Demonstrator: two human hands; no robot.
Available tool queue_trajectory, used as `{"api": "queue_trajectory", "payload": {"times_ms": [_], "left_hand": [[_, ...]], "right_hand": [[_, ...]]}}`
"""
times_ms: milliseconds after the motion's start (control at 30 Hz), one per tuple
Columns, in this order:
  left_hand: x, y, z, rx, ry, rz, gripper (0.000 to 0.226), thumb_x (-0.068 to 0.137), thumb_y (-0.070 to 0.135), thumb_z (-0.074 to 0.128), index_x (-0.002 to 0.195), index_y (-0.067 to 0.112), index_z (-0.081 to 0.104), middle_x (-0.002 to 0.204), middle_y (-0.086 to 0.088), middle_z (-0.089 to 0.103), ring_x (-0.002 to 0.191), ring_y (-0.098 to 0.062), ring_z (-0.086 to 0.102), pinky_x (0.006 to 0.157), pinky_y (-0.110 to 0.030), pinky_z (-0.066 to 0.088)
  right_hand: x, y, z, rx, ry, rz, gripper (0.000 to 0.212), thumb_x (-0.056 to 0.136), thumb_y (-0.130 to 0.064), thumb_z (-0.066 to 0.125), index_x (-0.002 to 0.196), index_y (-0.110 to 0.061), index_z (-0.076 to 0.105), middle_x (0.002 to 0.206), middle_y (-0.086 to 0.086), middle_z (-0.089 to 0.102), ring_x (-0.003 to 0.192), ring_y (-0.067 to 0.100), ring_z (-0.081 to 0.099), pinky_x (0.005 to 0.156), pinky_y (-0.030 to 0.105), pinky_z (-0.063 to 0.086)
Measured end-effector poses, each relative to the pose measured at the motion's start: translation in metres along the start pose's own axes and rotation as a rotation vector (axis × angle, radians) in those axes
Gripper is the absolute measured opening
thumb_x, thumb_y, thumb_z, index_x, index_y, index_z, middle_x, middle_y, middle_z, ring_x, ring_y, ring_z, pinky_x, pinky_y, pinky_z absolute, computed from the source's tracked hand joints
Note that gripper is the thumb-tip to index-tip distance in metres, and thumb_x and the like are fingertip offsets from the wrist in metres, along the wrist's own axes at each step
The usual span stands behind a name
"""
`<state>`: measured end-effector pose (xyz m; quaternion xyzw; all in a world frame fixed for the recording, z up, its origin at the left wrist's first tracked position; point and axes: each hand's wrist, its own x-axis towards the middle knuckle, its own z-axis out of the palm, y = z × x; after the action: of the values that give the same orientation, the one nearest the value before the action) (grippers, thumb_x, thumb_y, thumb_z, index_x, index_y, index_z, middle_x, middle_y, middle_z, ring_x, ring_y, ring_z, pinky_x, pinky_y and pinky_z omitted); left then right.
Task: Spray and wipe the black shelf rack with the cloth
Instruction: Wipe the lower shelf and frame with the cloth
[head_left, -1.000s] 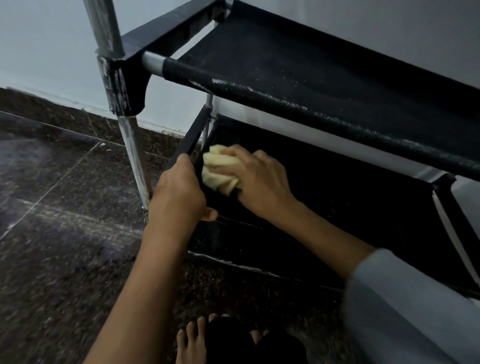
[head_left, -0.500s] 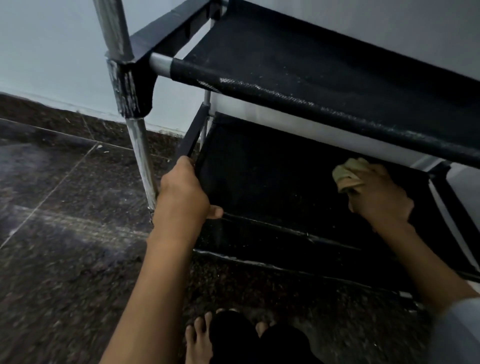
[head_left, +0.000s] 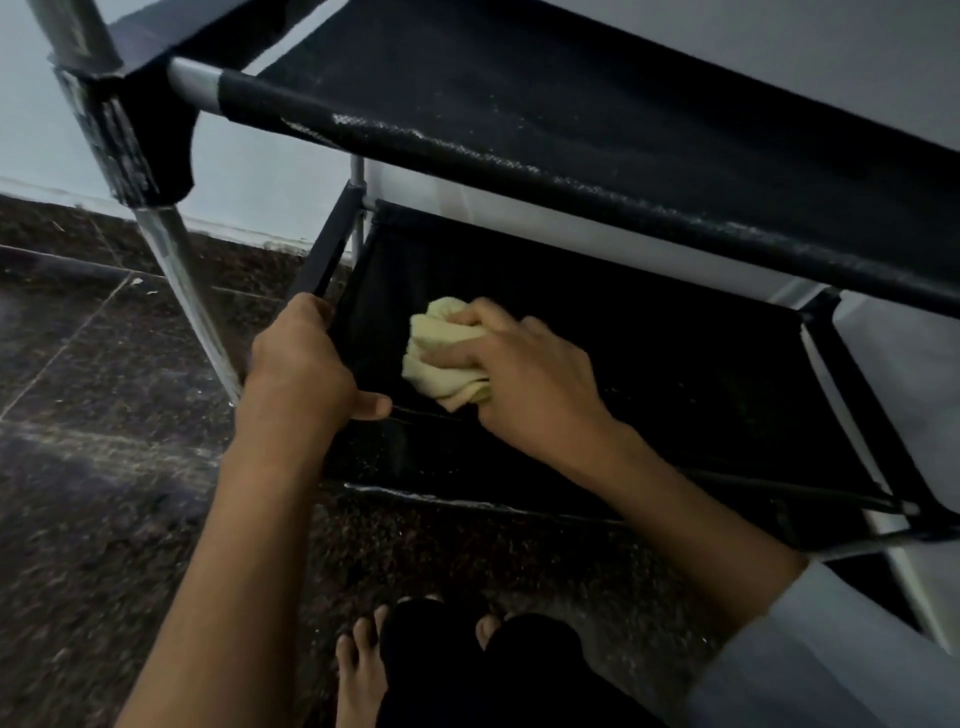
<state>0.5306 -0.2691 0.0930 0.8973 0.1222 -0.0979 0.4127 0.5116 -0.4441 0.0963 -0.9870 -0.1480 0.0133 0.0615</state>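
Right hand (head_left: 524, 374) swept back left, gripping yellow cloth (head_left: 441, 358) | left hand (head_left: 301, 364) clamps rack side bar (head_left: 322, 254) | cloth soft, bunched; lower fabric shelf (head_left: 649, 364) likely sags.

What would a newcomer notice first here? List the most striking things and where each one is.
The pale yellow cloth stands out, bunched in the right hand and pressed on the dark lower shelf near its left end. Beside it, the left hand grips the rack's black side bar. Above both runs the dusty upper shelf, and bare toes show on the speckled floor at the bottom edge.
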Motion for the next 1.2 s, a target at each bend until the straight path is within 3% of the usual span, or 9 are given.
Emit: {"api": "queue_trajectory", "payload": {"times_ms": [100,233,333,500,700,800,900,1067,1200], "left_hand": [[0.0,-0.003,0.001,-0.015,0.014,0.008,0.089,0.05,0.0,0.09,0.127,0.004,0.046,0.129,-0.016,0.054,0.12,-0.031,0.051,0.1,-0.04,0.042],[0.003,-0.005,0.003,-0.043,0.017,0.013,0.086,0.049,-0.002,0.09,0.124,0.004,0.047,0.126,-0.016,0.056,0.118,-0.031,0.053,0.099,-0.04,0.043],[0.003,-0.006,0.003,-0.063,0.022,0.019,0.087,0.05,-0.004,0.089,0.125,0.005,0.047,0.127,-0.016,0.055,0.118,-0.031,0.052,0.098,-0.039,0.042],[0.006,-0.008,0.003,-0.053,0.029,0.036,0.088,0.05,-0.004,0.089,0.126,0.007,0.047,0.127,-0.016,0.056,0.118,-0.032,0.052,0.099,-0.042,0.043],[0.014,-0.012,0.005,-0.066,0.004,0.029,0.097,0.046,-0.005,0.09,0.13,0.007,0.044,0.128,-0.017,0.056,0.117,-0.032,0.054,0.101,-0.048,0.044],[0.013,-0.014,0.005,-0.081,-0.003,0.023,0.096,0.046,-0.006,0.089,0.131,0.008,0.045,0.13,-0.016,0.055,0.118,-0.032,0.054,0.101,-0.049,0.044],[0.012,-0.015,0.004,-0.059,0.0,0.034,0.094,0.048,-0.002,0.09,0.131,0.006,0.045,0.132,-0.015,0.054,0.122,-0.029,0.051,0.105,-0.047,0.04],[0.012,-0.018,0.005,-0.07,-0.001,0.047,0.097,0.048,-0.001,0.09,0.133,0.005,0.044,0.133,-0.015,0.054,0.123,-0.03,0.05,0.105,-0.048,0.04],[0.013,-0.018,0.005,-0.072,-0.002,0.059,0.097,0.048,-0.002,0.09,0.133,0.005,0.043,0.133,-0.016,0.053,0.123,-0.031,0.05,0.106,-0.047,0.038]], "right_hand": [[-0.036,0.056,-0.001,0.107,-0.024,0.103,0.044,0.084,-0.028,0.064,0.116,-0.057,0.058,0.138,-0.021,0.041,0.113,0.021,0.052,0.094,0.035,0.046],[-0.09,0.126,-0.008,0.176,-0.004,0.338,0.064,0.074,-0.011,0.078,0.092,-0.067,0.052,0.129,-0.018,0.049,0.114,0.024,0.059,0.096,0.043,0.048],[-0.103,0.141,-0.011,0.236,0.036,0.383,0.052,0.073,-0.01,0.08,0.098,-0.051,0.061,0.125,-0.014,0.05,0.115,0.023,0.058,0.097,0.039,0.046],[-0.061,0.102,0.002,0.273,0.096,0.254,0.041,0.078,-0.016,0.075,0.109,-0.042,0.067,0.131,-0.013,0.053,0.116,0.016,0.057,0.093,0.022,0.042],[0.015,-0.021,0.005,0.224,0.116,-0.074,0.031,0.088,-0.035,0.063,0.117,-0.046,0.065,0.141,-0.02,0.045,0.109,0.02,0.055,0.089,0.026,0.039],[0.019,-0.031,0.01,0.184,0.139,-0.09,0.036,0.087,-0.034,0.065,0.119,-0.049,0.061,0.141,-0.018,0.043,0.102,0.024,0.053,0.087,0.033,0.043],[-0.002,0.018,0.012,0.221,0.122,0.043,0.036,0.086,-0.032,0.063,0.116,-0.05,0.062,0.139,-0.021,0.045,0.11,0.022,0.057,0.09,0.035,0.048],[-0.077,0.133,0.007,0.182,0.111,0.445,0.039,0.08,-0.026,0.071,0.116,-0.041,0.067,0.135,-0.014,0.049,0.113,0.025,0.059,0.095,0.041,0.048],[-0.091,0.152,0.002,0.147,0.142,0.562,0.04,0.081,-0.029,0.072,0.119,-0.039,0.065,0.135,-0.01,0.05,0.11,0.029,0.06,0.091,0.039,0.049]]}}
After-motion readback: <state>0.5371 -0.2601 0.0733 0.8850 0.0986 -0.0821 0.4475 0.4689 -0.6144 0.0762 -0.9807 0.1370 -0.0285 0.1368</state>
